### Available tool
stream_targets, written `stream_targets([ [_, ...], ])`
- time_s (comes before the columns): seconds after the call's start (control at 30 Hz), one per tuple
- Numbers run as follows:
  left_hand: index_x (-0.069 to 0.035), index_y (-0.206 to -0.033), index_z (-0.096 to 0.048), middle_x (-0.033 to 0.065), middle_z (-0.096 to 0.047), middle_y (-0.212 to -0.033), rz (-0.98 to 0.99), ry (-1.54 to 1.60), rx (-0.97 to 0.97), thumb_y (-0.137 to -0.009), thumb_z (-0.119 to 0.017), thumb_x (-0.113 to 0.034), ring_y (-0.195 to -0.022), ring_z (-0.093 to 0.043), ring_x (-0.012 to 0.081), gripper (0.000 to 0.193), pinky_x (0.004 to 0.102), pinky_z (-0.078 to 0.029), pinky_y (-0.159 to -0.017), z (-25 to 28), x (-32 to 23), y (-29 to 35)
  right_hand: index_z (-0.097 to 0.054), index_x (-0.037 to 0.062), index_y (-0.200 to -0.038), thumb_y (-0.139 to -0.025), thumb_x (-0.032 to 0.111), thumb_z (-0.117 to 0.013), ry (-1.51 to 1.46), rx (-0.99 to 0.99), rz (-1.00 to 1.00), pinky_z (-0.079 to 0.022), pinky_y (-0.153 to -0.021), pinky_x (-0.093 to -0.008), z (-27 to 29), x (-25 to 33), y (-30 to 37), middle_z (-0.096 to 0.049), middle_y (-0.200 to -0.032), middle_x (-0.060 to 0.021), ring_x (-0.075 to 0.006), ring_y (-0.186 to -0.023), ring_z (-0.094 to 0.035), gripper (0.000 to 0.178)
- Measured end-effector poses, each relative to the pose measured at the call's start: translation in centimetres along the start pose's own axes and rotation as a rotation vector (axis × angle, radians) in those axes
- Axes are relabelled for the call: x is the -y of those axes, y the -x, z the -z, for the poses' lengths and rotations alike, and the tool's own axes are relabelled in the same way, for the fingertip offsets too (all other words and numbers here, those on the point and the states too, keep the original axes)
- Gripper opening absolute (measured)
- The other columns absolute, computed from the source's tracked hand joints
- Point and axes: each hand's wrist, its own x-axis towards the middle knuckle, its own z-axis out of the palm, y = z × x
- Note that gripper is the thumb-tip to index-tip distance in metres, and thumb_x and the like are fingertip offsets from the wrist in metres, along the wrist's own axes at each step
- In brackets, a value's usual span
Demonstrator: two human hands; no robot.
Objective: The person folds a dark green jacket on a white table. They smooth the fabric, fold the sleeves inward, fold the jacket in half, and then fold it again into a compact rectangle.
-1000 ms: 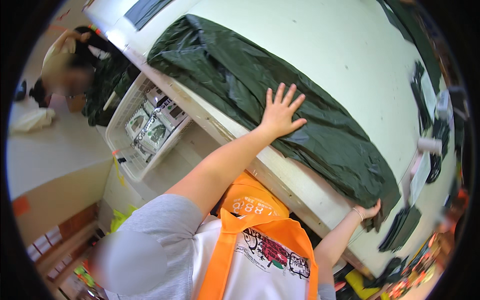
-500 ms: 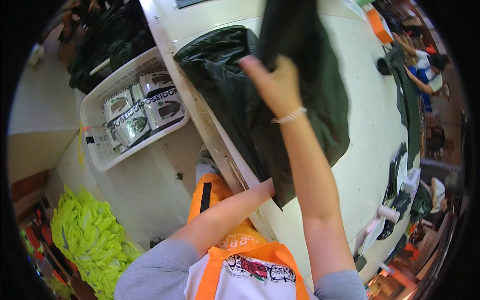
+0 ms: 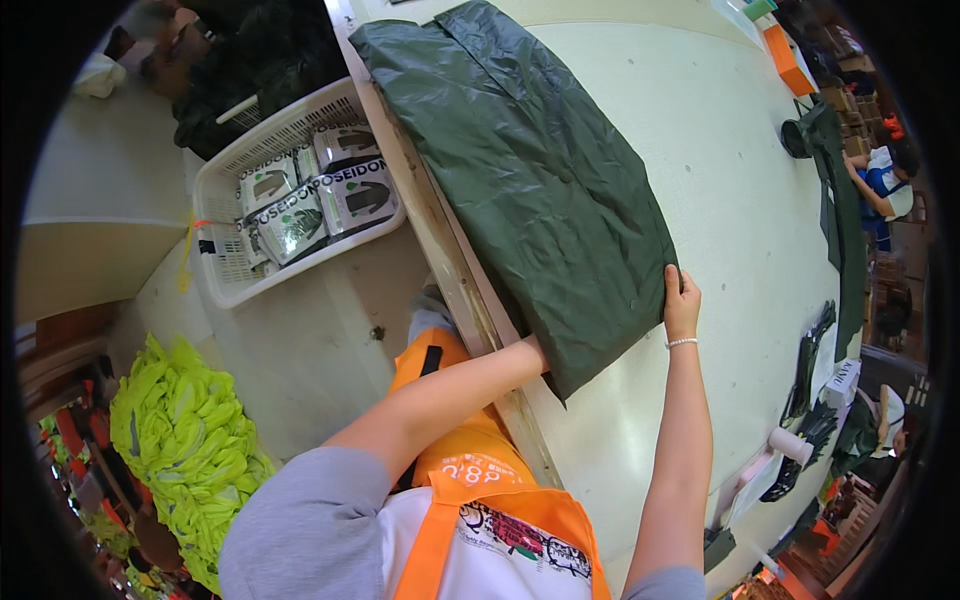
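A dark green garment (image 3: 545, 190) of shiny, waterproof-looking fabric lies spread long and fairly flat on the white table, slanting from the far left toward me. At its near right edge my right hand (image 3: 682, 303) pinches the fabric, thumb against the border. My left hand slips under or into the garment's near left corner; only the wrist (image 3: 535, 352) shows, and its fingers are hidden by the cloth.
Left of the wooden table edge (image 3: 470, 290) stands a white plastic basket (image 3: 225, 285) with several packaged garments. Neon-yellow clothing (image 3: 185, 450) is heaped at lower left. Black gloves (image 3: 805, 440) and a white roll (image 3: 790, 445) lie on the right; a co-worker (image 3: 885, 190) is beyond.
The raised part of the garment has come down and now lies spread on the table. My right hand has moved from above its middle to its near right edge. My left hand stays put.
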Motion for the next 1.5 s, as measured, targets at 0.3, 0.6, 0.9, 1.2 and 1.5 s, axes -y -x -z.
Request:
stream_targets([
  [0.3,0.003,-0.116,-0.054,0.0192,-0.052,-0.122,0.037,-0.656,0.36,-0.082,-0.057,-0.038,-0.123,-0.042,0.0348,0.054,0.0463,-0.022,-0.112,5.7,-4.1,12.0,-0.043,0.015,-0.137,-0.086,0.034,-0.062,0.519,-0.239,0.479,-0.03,-0.102,-0.0496,-3.9,5.7,4.2,-0.04,-0.138,-0.0154,-0.0357,-0.125,-0.038,0.058],
  [0.6,-0.006,-0.07,-0.062,0.0104,-0.058,-0.067,0.055,-0.31,-0.202,-0.076,-0.07,-0.019,-0.063,-0.056,0.0304,0.017,0.0372,-0.046,-0.057,13.1,-4.2,9.1,-0.037,0.0202,-0.143,-0.088,0.041,-0.053,0.669,0.152,0.498,-0.016,-0.11,-0.0554,-10.1,6.0,6.0,-0.022,-0.152,-0.013,-0.038,-0.139,-0.019,0.06],
  [0.9,-0.002,-0.125,-0.054,0.0057,-0.06,-0.109,0.646,0.479,-0.914,-0.086,-0.063,-0.047,-0.089,-0.053,0.0123,0.061,0.0245,-0.042,-0.077,37.5,8.9,-4.1,-0.06,-0.0005,-0.104,-0.086,0.033,-0.063,0.016,-0.04,0.245,-0.046,-0.08,-0.0393,-10.3,16.5,-14.5,-0.06,-0.106,-0.0203,-0.0342,-0.095,-0.057,0.038],
  [1.2,0.003,-0.116,-0.057,0.009,-0.062,-0.116,0.773,0.767,-0.786,-0.087,-0.065,-0.033,-0.103,-0.058,0.0182,0.047,0.0289,-0.044,-0.09,41.4,10.4,-8.2,-0.06,0.0037,-0.117,-0.091,0.053,-0.049,-0.249,0.572,-0.245,-0.046,-0.085,-0.0328,-11.2,19.9,-22.4,-0.065,-0.104,-0.0078,-0.015,-0.097,-0.058,0.057],
  [1.5,0.004,-0.118,-0.056,0.0089,-0.061,-0.117,0.831,0.782,-0.61,-0.09,-0.06,-0.033,-0.11,-0.055,0.0183,0.046,0.0316,-0.037,-0.098,44.3,11.4,-7.7,-0.067,-0.0044,-0.082,-0.087,0.035,-0.06,0.044,0.807,-0.416,-0.047,-0.066,-0.0268,-6.3,15.3,-18.6,-0.068,-0.075,-0.0083,-0.0103,-0.066,-0.058,0.04],
])
